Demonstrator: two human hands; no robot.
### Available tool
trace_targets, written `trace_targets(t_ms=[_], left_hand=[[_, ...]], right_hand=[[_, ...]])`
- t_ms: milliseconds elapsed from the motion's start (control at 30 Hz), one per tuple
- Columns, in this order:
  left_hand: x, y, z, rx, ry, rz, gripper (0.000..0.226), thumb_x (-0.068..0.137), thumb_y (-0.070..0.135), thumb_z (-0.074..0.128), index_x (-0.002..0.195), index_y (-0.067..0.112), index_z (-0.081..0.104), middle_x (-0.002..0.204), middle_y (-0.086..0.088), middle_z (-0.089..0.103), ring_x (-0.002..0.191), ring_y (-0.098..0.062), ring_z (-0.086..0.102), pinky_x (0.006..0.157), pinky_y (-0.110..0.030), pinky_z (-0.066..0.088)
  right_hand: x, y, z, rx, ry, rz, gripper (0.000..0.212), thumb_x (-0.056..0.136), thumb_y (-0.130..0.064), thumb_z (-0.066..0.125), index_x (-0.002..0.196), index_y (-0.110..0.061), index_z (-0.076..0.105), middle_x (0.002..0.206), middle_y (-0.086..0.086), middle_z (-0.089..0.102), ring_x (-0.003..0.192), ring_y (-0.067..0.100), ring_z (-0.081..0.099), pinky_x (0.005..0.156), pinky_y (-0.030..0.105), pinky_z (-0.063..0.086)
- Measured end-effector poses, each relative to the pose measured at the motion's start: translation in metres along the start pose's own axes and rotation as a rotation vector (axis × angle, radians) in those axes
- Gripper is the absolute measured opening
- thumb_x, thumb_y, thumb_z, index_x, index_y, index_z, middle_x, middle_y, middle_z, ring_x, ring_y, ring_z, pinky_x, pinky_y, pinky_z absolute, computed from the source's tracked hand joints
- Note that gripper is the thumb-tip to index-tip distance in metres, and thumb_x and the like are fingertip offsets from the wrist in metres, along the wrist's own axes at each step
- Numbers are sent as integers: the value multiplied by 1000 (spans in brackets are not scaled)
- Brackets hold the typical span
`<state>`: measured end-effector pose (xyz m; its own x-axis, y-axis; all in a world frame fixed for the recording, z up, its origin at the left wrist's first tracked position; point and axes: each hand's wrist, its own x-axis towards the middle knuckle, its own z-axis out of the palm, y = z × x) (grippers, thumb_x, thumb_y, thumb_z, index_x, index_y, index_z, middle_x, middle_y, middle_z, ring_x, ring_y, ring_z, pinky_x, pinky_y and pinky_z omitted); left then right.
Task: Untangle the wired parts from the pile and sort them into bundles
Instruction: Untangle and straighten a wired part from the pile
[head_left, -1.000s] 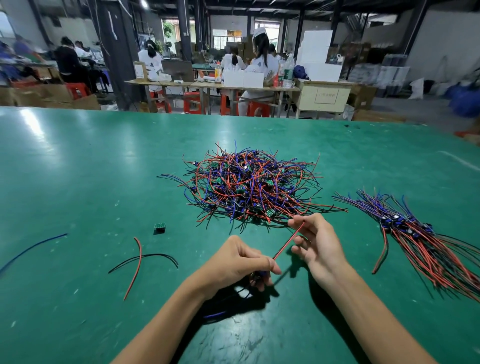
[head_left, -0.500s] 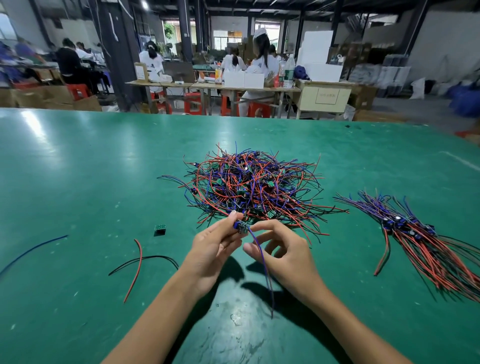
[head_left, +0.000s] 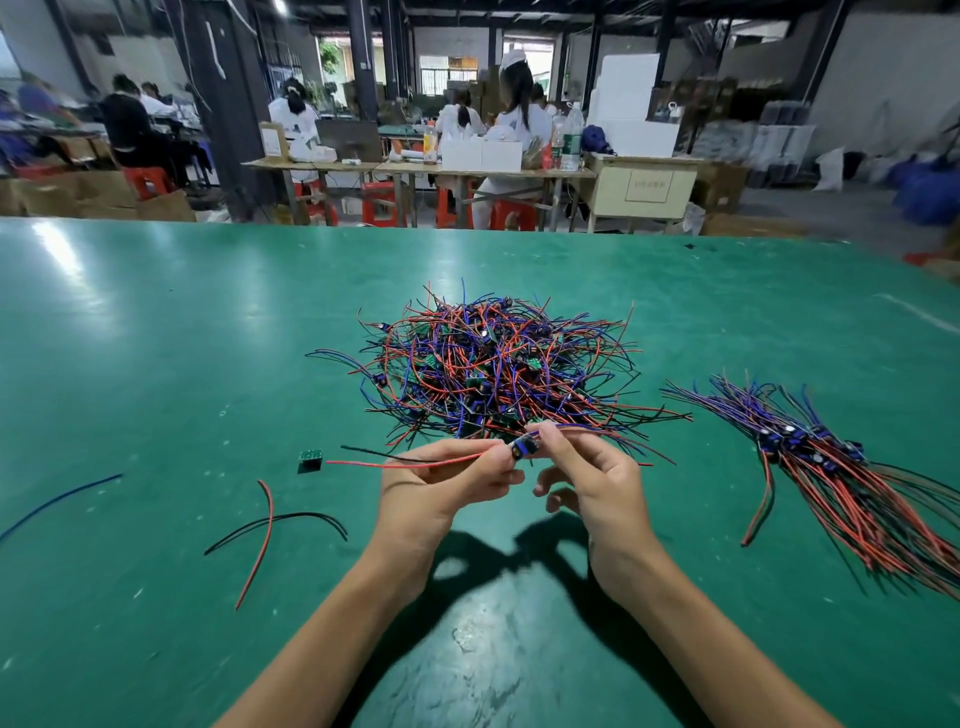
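Early in the job, by my read — the pile (head_left: 493, 364) holds far more pieces than the sorted bundle (head_left: 841, 467), so most of the untangling is left. The pile sits mid-table as a loose dome of thin insulated leads, red, blue and black, kinked and looping through each other, with small green boards and dark blue components caught inside; stray ends stick out all round. Right of the pile and well apart from it, the bundle lies fanned but combed one way: blue components roughly lined up across its middle, red and black leads running toward the near right, blue and purple ones toward the far left. Just in front of the pile, both hands hold one wired part (head_left: 523, 447) off the table. The left hand (head_left: 441, 488) pinches the part's red and black leads next to the component; they trail out leftward, straight and springy. The right hand (head_left: 587, 483) pinches the other side between thumb and forefinger, other fingers loosely curled — its blue leads run right, over the pile's near edge. Whether they are free of the tangle I cannot tell. Left of the pile: a small green board (head_left: 310, 461) with no wires, plus loose offcuts, red wire (head_left: 262, 535) crossing black wire (head_left: 275, 522), and blue wire (head_left: 57, 501) furthest out. The green table (head_left: 156, 338) is matte, scuffed, with glare patches.
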<state>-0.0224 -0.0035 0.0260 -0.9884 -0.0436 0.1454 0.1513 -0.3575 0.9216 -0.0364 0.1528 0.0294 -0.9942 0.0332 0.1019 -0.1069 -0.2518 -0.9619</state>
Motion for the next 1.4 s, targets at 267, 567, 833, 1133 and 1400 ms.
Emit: trace_targets(t_ms=[267, 567, 833, 1133, 1400], left_hand=[[3, -5, -6, 517, -34, 218, 13, 89, 21, 72, 94, 11, 78, 79, -5, 77, 68, -23, 74, 67, -27, 58], [-2, -1, -4, 172, -253, -227, 24, 94, 14, 66, 116, 8, 74, 107, -15, 76, 88, -30, 75, 86, -34, 61], [-1, -2, -6, 144, -227, -311, 19, 92, 12, 67, 107, 3, 77, 102, -18, 76, 81, -30, 74, 83, -33, 61], [-3, -8, 2, 262, -122, -178, 14, 95, 11, 67, 94, 6, 80, 86, -15, 78, 66, -24, 73, 69, -36, 61], [-4, -12, 6, 339, -86, -93, 17, 98, 20, 63, 94, 17, 80, 80, -8, 77, 65, -19, 72, 61, -25, 54]], right_hand=[[10, -10, -20, 28, -234, 207, 15, 77, -44, 73, 79, -29, 77, 83, -6, 67, 68, 6, 58, 62, 23, 43], [11, 4, -18, -506, -179, -188, 12, 85, -18, 79, 73, -22, 77, 91, -8, 69, 93, 9, 58, 77, 28, 44], [6, 6, -13, -396, -328, -94, 28, 103, -16, 52, 114, -8, 76, 117, 3, 64, 93, 3, 60, 77, 14, 48], [5, 11, -9, -303, -244, 4, 23, 101, -21, 58, 107, -25, 80, 92, -5, 79, 76, 2, 64, 64, 12, 45], [6, 16, -11, -350, -153, -127, 17, 98, -25, 66, 97, -25, 83, 83, -12, 77, 67, 1, 64, 61, 11, 47]])
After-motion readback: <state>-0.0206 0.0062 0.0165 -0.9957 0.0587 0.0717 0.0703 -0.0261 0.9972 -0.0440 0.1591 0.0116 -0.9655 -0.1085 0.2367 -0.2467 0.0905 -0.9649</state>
